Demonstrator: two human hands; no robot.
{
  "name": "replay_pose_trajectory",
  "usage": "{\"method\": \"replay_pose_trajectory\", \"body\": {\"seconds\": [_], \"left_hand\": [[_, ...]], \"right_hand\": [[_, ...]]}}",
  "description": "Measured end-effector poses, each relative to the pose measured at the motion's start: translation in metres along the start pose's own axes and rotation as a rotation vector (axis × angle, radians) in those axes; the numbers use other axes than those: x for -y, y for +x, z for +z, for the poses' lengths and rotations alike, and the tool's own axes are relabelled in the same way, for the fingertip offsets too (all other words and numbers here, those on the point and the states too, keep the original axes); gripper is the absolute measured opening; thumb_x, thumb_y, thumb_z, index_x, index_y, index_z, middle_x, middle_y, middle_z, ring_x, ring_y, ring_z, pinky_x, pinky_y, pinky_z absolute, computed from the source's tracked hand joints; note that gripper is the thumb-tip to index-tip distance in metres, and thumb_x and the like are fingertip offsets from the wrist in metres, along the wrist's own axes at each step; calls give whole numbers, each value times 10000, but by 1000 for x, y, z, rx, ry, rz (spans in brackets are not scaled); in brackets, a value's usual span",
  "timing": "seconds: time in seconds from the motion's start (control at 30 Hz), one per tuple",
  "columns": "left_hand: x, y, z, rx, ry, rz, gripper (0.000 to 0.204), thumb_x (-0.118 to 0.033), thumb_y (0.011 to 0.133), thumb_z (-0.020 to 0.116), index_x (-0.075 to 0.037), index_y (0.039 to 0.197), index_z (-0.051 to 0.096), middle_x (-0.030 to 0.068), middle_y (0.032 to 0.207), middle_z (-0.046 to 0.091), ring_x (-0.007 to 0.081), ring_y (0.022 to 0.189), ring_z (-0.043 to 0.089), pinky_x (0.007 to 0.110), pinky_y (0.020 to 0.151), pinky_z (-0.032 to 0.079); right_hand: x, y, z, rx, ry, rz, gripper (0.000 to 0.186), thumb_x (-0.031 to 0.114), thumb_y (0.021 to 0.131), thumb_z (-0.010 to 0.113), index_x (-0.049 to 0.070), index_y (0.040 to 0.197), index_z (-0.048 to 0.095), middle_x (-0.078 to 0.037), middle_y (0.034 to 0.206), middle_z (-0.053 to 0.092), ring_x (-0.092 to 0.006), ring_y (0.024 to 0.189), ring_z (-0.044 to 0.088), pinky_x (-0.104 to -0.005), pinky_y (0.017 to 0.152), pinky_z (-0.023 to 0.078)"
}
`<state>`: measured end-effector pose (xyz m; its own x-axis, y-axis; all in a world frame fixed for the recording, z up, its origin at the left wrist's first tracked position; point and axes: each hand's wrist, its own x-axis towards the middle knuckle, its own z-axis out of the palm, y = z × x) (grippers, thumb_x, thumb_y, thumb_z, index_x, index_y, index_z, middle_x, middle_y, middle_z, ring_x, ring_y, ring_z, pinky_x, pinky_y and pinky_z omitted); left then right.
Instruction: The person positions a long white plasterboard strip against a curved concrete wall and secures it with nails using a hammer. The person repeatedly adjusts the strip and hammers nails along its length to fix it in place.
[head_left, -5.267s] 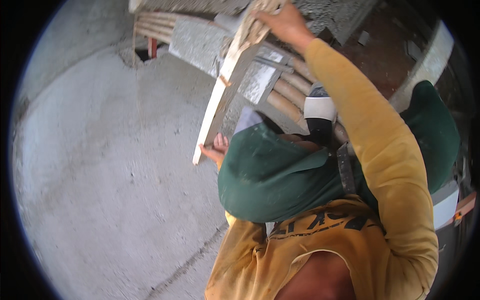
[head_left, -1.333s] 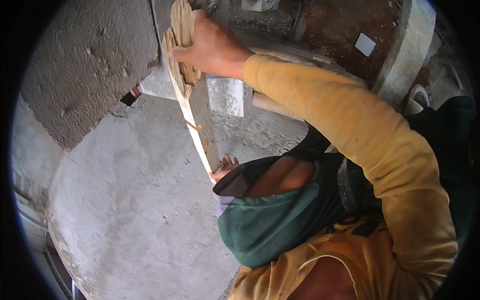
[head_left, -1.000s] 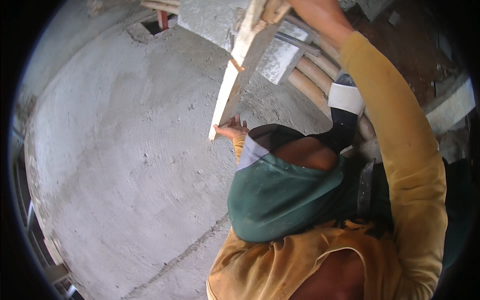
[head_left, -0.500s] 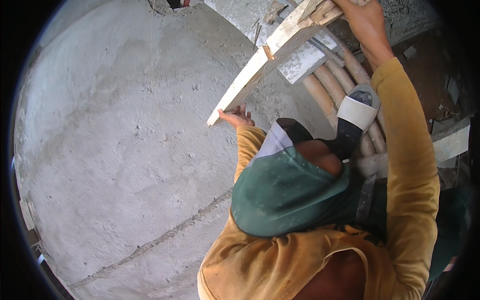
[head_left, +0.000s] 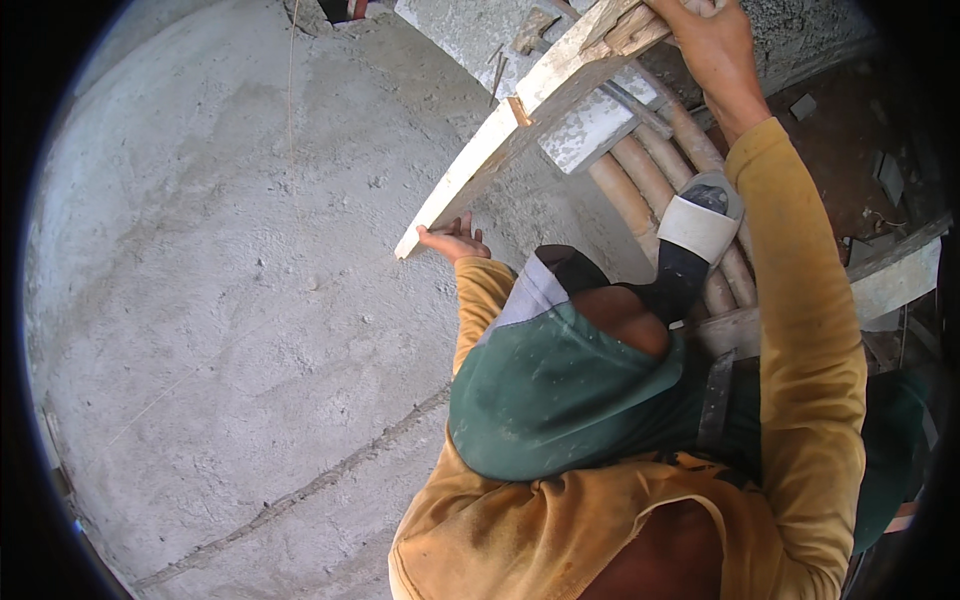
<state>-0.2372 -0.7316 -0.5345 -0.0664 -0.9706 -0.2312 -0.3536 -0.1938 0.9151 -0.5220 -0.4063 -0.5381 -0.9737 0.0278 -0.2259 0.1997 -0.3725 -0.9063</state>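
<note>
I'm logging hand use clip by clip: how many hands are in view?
2. The left hand is at the lower end of the wooden board; the right hand grips its upper end, fingers partly hidden. No other hand shows.

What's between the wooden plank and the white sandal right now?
In the head view, going from the wooden plank toward the white sandal: a pale mottled slab, then brown round poles. I can't tell their depth spacing.
</note>
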Motion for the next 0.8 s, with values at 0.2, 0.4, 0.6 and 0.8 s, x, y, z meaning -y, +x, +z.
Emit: {"method": "replay_pose_trajectory", "body": {"seconds": [0.2, 0.4, 0.6, 0.8], "left_hand": [[2, 5, -3, 6, 1, -22, 1026, -793, 790, 323, -1, 1434, 222, 206, 1342, 357, 380, 1288, 396, 544, 1029, 196], [3, 5, -4, 11, 5, -21, 1020, -789, 791, 323, -7, 1438, 225, 196, 1344, 362, 372, 1275, 406, 524, 989, 234], [1, 3, -2, -10, 13, -15, 1016, -781, 797, 327, 15, 1422, 235, 200, 1329, 367, 383, 1270, 411, 545, 1014, 221], [1, 6, -4, -2, -22, -30, 1023, -772, 808, 338, 78, 1369, 251, 218, 1314, 371, 377, 1259, 424, 550, 1018, 218]], "right_hand": [[0, 1, 0, -18, -6, -1, 367, 106, 842, 699, -41, 1147, 557, -121, 1049, 665, -191, 951, 640, -322, 855, 515], [1, -2, 1, -27, -5, -10, 374, 107, 837, 703, -45, 1146, 556, -120, 1051, 665, -191, 951, 639, -322, 855, 514], [4, -4, 1, -37, -55, -26, 362, 105, 838, 695, -53, 1134, 560, -133, 1043, 664, -197, 950, 637, -318, 848, 512], [0, -3, 1, -31, -61, -30, 387, 108, 842, 691, -54, 1158, 538, -140, 1058, 650, -204, 969, 625, -321, 863, 503]]}}
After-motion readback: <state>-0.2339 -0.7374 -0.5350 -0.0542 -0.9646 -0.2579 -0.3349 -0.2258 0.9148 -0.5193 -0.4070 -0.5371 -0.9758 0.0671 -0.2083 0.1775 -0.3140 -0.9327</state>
